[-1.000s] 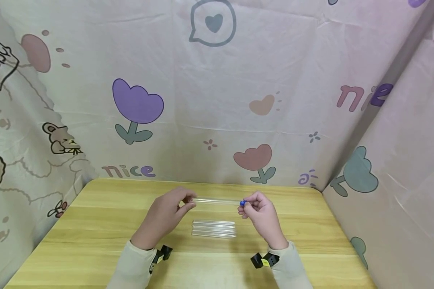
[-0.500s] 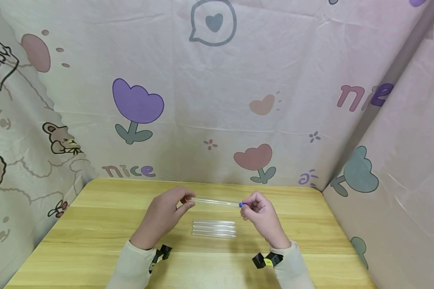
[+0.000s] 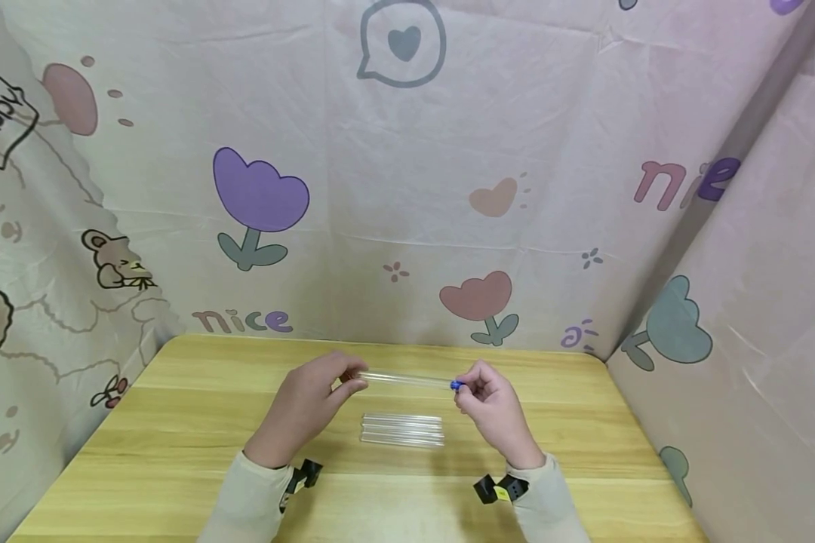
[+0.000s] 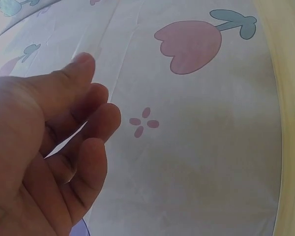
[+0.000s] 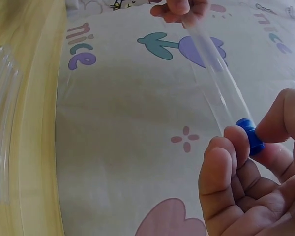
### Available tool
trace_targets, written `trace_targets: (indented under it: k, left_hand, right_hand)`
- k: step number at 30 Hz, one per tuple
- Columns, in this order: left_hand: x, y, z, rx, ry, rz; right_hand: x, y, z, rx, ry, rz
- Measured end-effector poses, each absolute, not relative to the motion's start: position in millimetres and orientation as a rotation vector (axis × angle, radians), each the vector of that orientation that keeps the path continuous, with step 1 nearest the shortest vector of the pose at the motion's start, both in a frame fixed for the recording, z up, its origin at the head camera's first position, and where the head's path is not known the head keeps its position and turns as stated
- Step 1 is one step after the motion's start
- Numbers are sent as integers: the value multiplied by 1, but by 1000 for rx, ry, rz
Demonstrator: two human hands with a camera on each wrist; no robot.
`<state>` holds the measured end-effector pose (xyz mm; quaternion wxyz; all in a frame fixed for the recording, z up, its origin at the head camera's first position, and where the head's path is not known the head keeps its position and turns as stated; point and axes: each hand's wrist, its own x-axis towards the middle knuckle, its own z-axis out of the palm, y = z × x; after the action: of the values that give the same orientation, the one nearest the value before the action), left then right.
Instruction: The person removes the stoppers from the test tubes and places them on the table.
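Observation:
A clear plastic tube (image 3: 407, 378) is held level above the table between both hands. The left hand (image 3: 315, 403) pinches its left end; in the left wrist view that hand (image 4: 59, 132) shows curled fingers, and the tube is hard to make out there. The right hand (image 3: 492, 407) pinches a small blue cap (image 3: 456, 385) at the tube's right end. In the right wrist view the blue cap (image 5: 250, 136) sits at the end of the tube (image 5: 219, 78), between thumb and fingers; how deep it sits cannot be told.
Several clear tubes (image 3: 402, 430) lie side by side on the wooden table (image 3: 176, 445), just in front of the held tube. A printed cloth (image 3: 380, 173) hangs behind the table and along both sides. Each wrist carries a small black camera (image 3: 501, 490).
Over the last second the right wrist has shifted slightly and its fingers have changed their hold on the blue cap. The left hand keeps its place on the tube.

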<state>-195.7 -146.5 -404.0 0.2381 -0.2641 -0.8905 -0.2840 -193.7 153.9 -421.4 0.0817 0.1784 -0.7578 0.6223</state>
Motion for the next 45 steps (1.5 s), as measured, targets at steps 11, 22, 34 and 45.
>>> trace_targets:
  k: [11, 22, 34, 45]
  left_hand:
    - [-198, -148, -408, -739, -2469, -804]
    - [-199, -149, -409, -707, -2555, -827]
    - [-198, -146, -407, -725, -2412, -821]
    - [-199, -146, -408, -726, -2387, -792]
  right_hand:
    - [-193, 155, -422, 564, -2234, 1737]
    - [-193, 156, -423, 660, -2151, 1762]
    - [-192, 156, -415, 441, -2190, 2059]
    - [-191, 155, -414, 392, -2133, 2048]
